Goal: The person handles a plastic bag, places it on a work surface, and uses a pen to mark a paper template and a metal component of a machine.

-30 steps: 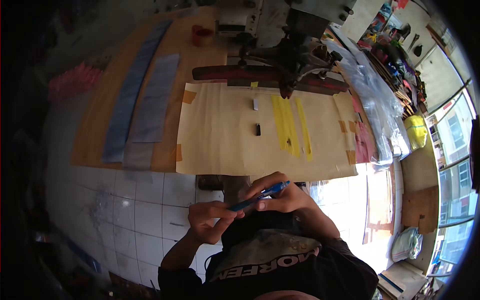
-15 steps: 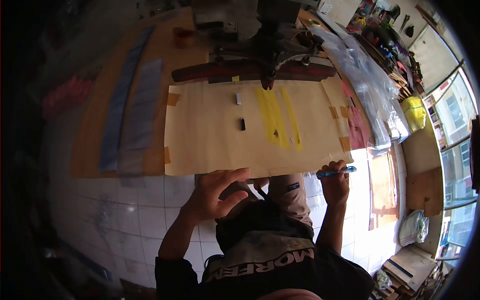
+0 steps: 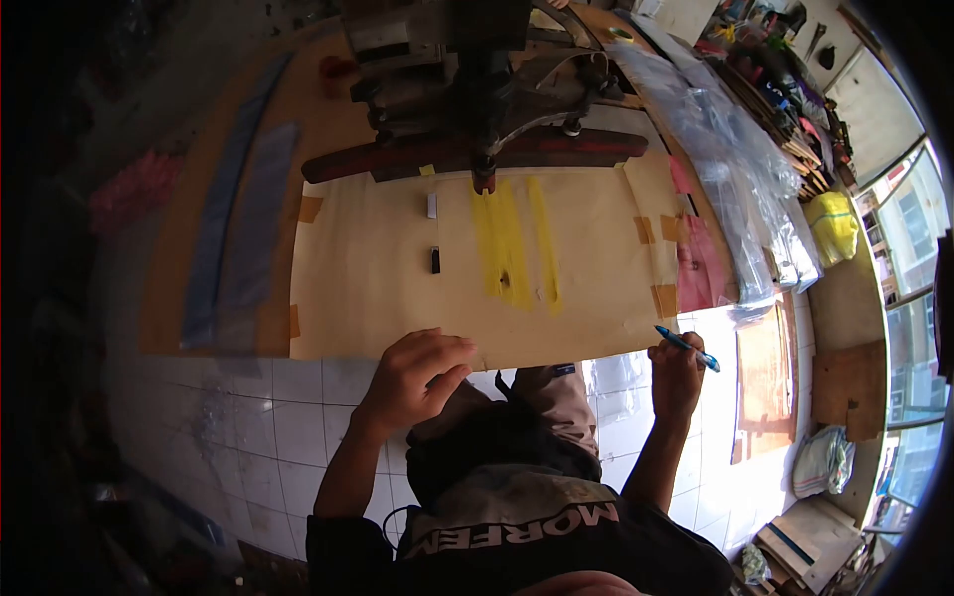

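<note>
My left hand (image 3: 417, 375) is at the front edge of the brown paper sheet (image 3: 378, 308), thumb and fingers apart, with nothing in it. My right hand (image 3: 680, 372) holds a blue pen (image 3: 688, 348) by the sheet's front right corner, the pen slanting across the fingers. Yellow streaks (image 3: 502, 248) mark the sheet. Left of them lie a small black piece (image 3: 435, 260) and a small pale piece (image 3: 431, 206). Brown tape (image 3: 664, 298) is stuck along the sheet's sides.
A dark machine arm with a long red-and-black bar (image 3: 397, 156) spans the sheet's back edge. Blue strips (image 3: 224, 219) lie on the table's left side, clear plastic (image 3: 735, 189) on its right. A yellow bag (image 3: 831, 226) is further right.
The sheet and machine have shifted left in view. My right hand has moved slightly lower, and the pen has turned from nearly level to slanting. My left hand has moved slightly left.
</note>
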The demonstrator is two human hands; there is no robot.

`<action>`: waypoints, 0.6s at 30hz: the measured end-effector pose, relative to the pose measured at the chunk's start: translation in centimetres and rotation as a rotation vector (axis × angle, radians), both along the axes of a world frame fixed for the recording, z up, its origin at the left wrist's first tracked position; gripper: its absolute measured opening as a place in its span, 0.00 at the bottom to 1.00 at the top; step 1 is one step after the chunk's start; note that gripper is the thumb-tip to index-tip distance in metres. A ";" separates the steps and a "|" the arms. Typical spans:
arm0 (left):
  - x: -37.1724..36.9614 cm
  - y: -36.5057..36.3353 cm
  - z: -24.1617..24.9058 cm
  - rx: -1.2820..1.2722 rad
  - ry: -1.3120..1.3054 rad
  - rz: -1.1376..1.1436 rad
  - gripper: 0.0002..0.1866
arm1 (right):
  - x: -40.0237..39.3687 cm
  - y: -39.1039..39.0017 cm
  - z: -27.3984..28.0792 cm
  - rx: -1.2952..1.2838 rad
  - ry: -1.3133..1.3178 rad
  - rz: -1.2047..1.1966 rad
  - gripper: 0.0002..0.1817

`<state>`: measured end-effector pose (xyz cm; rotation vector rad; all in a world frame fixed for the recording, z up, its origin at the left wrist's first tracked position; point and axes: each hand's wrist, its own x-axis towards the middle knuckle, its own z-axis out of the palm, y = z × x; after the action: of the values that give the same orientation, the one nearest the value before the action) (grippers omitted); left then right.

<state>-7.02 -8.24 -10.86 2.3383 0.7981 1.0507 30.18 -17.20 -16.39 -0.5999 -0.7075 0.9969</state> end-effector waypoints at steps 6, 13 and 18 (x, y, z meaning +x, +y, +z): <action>2.1 1.5 -0.1 0.012 0.042 -0.005 0.11 | 2.8 0.6 -0.6 -0.064 -0.079 -0.086 0.15; 3.6 2.6 -0.4 -0.006 0.137 0.030 0.11 | 4.4 2.6 2.5 -0.178 -0.221 -0.208 0.15; 3.5 2.7 -0.9 -0.071 0.204 0.051 0.11 | 5.4 4.1 3.6 -0.193 -0.384 -0.262 0.15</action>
<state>-3.52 -5.58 -11.72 2.4019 0.9590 0.7989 35.57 -13.11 -12.82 -1.0431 -0.8481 0.7155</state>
